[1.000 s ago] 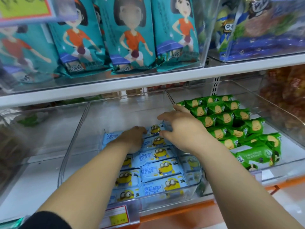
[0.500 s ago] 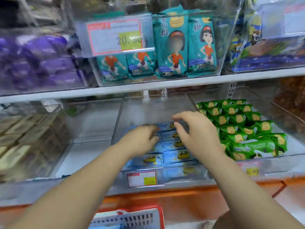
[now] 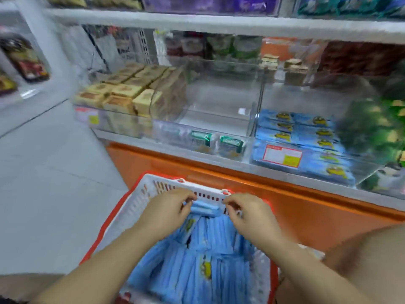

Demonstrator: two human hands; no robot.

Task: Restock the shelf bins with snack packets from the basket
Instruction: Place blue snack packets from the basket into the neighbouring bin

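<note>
A white basket with a red rim (image 3: 140, 200) sits low in front of me, full of blue snack packets (image 3: 197, 260). My left hand (image 3: 166, 209) and my right hand (image 3: 247, 213) are down in the basket at its far end. Between them they pinch a small bunch of blue packets (image 3: 205, 208), one hand at each end. On the shelf above, a clear bin (image 3: 370, 172) at the right holds rows of the same blue packets (image 3: 300, 132) behind a price label.
An empty clear bin (image 3: 219, 102) stands left of the blue one, with green packets (image 3: 232, 143) at its front. Tan boxed snacks (image 3: 131, 88) fill the bin further left, green packets (image 3: 381, 128) the one at the far right. An orange shelf base (image 3: 306, 207) runs behind the basket.
Both hands have left the blue-packet bin on the shelf and dropped down into the basket, where they now hold a bunch of packets. The view has swung down and left.
</note>
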